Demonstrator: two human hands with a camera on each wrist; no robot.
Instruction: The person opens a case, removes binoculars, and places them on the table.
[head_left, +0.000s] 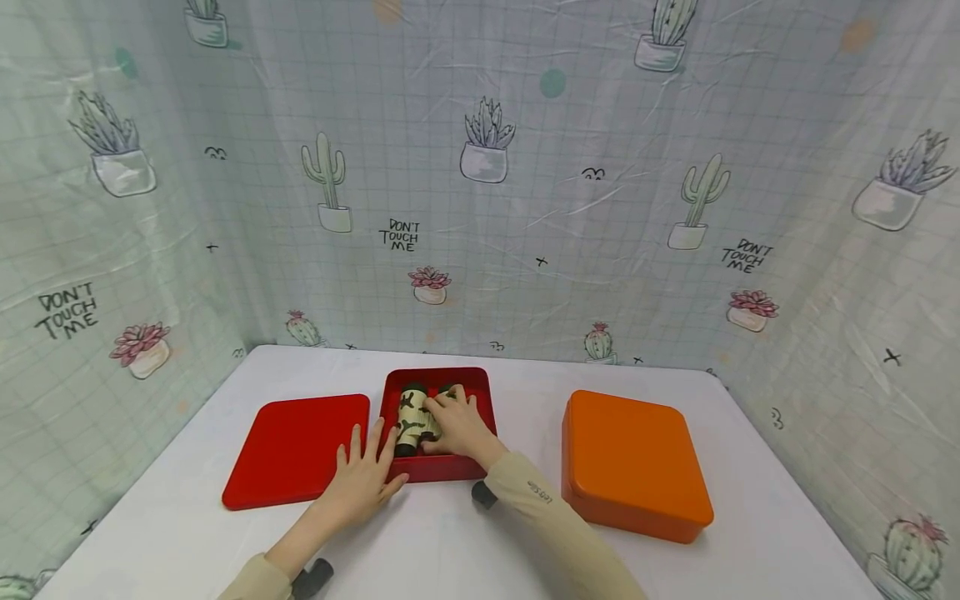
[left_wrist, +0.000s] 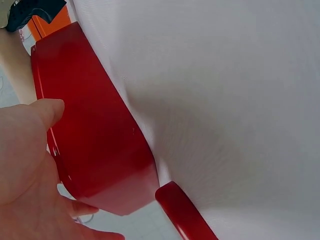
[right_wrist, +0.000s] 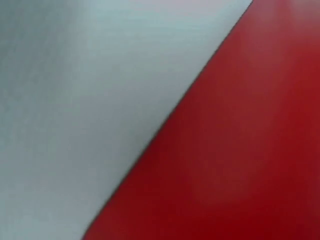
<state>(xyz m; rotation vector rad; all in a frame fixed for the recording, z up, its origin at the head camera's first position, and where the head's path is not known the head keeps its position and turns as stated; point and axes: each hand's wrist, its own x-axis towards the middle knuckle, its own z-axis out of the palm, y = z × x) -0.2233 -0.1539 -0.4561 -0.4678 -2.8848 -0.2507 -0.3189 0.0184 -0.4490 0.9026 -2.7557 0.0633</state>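
Observation:
Inside a red tin box (head_left: 431, 471) lies a pair of binoculars (head_left: 412, 410) with a camouflage pattern and dark ends. My right hand (head_left: 459, 427) reaches over the front wall into the box and grips the binoculars' right barrel, which it partly covers. With fingers spread, my left hand (head_left: 358, 486) rests at the box's front left corner. In the left wrist view, the thumb of the left hand (left_wrist: 25, 155) lies against the rim of the red box (left_wrist: 95, 120). Only a red wall (right_wrist: 240, 130) and white surface appear in the right wrist view.
A flat red lid (head_left: 296, 450) lies on the white table (head_left: 517, 550), left of the box. To the right stands a closed orange tin (head_left: 630, 458). A curtain (head_left: 555, 217) printed with potted plants surrounds the table at the back and sides.

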